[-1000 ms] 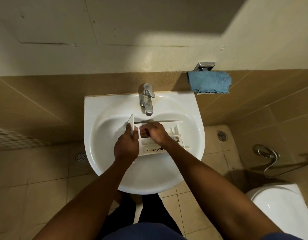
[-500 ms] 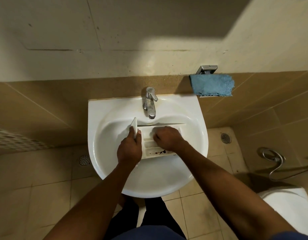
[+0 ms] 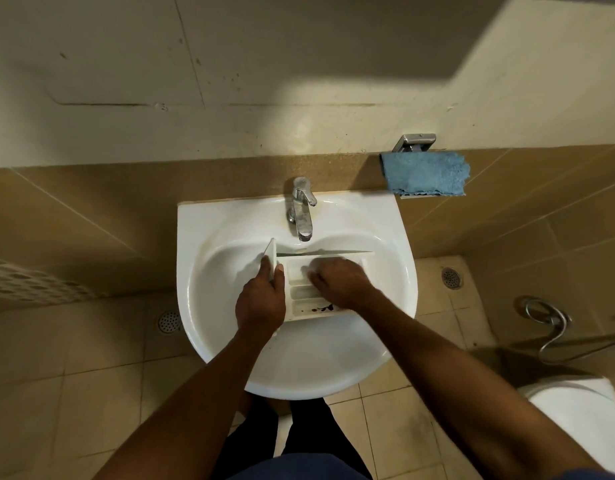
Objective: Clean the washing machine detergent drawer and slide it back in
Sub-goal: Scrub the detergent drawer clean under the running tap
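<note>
Stood at bottom centre of frame, dark trousers over beige floor tiles, both forearms reaching up into the white sink (image 3: pixel 385 348). No brand, label or readable writing found anywhere.

Left hand (image 3: pixel 261 301) pinched around the front panel of the detergent drawer (image 3: pixel 300 294), thumb on the inner face, fingers behind; same grip as half a second earlier. Drawer held inside the basin at frame centre, open side up, compartments showing, dark residue along its near edge. Right hand (image 3: pixel 339 282) pressed knuckles-up inside the drawer, fingers curled and blurred; whether holding anything could not be told. Sat further left one second back, over the compartments beside the panel.

Chrome tap (image 3: pixel 301 209) just above the drawer. Blue cloth (image 3: pixel 425 173) hung on a wall holder, upper right. White toilet (image 3: pixel 583 424) at lower right edge.
</note>
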`<state>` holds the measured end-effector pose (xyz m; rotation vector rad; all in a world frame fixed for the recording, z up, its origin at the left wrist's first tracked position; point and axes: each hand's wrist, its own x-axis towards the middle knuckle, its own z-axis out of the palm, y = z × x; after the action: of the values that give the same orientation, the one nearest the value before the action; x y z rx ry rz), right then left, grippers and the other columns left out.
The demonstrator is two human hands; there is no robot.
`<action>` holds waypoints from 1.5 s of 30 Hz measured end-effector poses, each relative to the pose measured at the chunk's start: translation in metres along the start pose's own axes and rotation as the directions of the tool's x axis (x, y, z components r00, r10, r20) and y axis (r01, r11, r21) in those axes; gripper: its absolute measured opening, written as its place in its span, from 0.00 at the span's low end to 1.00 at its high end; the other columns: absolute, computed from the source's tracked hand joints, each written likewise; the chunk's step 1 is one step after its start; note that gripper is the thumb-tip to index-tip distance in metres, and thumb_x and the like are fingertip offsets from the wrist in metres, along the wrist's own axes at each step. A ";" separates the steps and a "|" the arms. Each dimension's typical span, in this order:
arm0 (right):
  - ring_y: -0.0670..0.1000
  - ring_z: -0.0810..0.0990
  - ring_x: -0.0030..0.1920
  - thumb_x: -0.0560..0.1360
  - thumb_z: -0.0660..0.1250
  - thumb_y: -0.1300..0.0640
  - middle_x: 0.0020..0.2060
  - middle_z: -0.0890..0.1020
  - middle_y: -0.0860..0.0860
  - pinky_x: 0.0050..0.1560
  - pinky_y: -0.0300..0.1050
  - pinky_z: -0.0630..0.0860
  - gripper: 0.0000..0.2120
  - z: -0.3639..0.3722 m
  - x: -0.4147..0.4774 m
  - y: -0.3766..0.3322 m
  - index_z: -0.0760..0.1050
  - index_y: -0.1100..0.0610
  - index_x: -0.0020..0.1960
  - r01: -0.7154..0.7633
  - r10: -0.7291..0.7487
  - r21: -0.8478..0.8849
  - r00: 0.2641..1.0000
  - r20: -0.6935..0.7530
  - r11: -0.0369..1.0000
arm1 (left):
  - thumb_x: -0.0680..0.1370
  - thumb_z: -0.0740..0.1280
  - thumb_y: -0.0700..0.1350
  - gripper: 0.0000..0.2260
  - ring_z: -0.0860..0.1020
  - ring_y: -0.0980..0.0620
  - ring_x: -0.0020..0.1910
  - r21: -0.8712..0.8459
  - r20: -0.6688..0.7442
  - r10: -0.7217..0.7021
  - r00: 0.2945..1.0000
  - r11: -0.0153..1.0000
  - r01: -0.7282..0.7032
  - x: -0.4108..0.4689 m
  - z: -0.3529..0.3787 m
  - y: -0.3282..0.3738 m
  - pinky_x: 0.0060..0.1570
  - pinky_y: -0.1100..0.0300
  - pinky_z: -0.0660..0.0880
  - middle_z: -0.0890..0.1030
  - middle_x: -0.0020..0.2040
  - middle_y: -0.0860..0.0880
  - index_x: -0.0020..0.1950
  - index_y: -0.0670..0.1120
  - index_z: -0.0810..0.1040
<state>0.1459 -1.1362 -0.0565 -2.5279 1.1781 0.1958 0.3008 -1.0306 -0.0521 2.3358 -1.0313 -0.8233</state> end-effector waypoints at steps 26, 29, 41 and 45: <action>0.56 0.78 0.66 0.85 0.42 0.38 0.65 0.82 0.54 0.78 0.62 0.54 0.32 0.012 -0.027 0.027 0.79 0.53 0.64 -0.130 0.150 -0.185 0.984 0.094 0.974 | 0.85 0.50 0.62 0.27 0.81 0.38 0.61 -0.008 0.021 -0.015 1.000 1.000 0.015 -0.002 -0.003 0.001 0.60 0.45 0.78 0.82 0.63 0.40 0.83 0.54 0.60; 0.56 0.83 0.56 0.83 0.58 0.46 0.54 0.86 0.55 0.62 0.50 0.74 0.18 -0.011 -0.017 0.010 0.83 0.54 0.57 -0.212 0.211 -0.010 0.976 -0.044 0.977 | 0.85 0.50 0.63 0.27 0.81 0.38 0.60 -0.014 0.020 -0.020 1.000 1.000 0.020 -0.002 -0.003 0.000 0.59 0.45 0.78 0.83 0.62 0.40 0.82 0.54 0.60; 0.68 0.79 0.63 0.78 0.53 0.59 0.58 0.80 0.71 0.67 0.60 0.76 0.23 -0.030 0.074 -0.026 0.75 0.76 0.59 -0.268 0.027 0.599 0.899 0.436 -0.755 | 0.85 0.51 0.62 0.27 0.80 0.38 0.62 -0.038 0.003 0.012 1.000 0.999 -0.012 0.000 0.004 -0.004 0.61 0.46 0.77 0.82 0.65 0.41 0.82 0.53 0.63; 0.67 0.85 0.52 0.80 0.50 0.59 0.53 0.82 0.70 0.57 0.60 0.80 0.23 -0.032 0.075 -0.026 0.75 0.76 0.57 -0.270 0.020 0.619 0.907 0.420 -0.737 | 0.85 0.51 0.62 0.26 0.80 0.38 0.61 -0.027 -0.009 0.017 1.000 0.999 -0.018 0.000 0.004 -0.004 0.60 0.46 0.76 0.82 0.63 0.40 0.82 0.53 0.63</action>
<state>0.2137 -1.1857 -0.0396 -0.1478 0.7909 -0.5338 0.3001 -1.0288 -0.0580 2.3022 -1.0292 -0.8151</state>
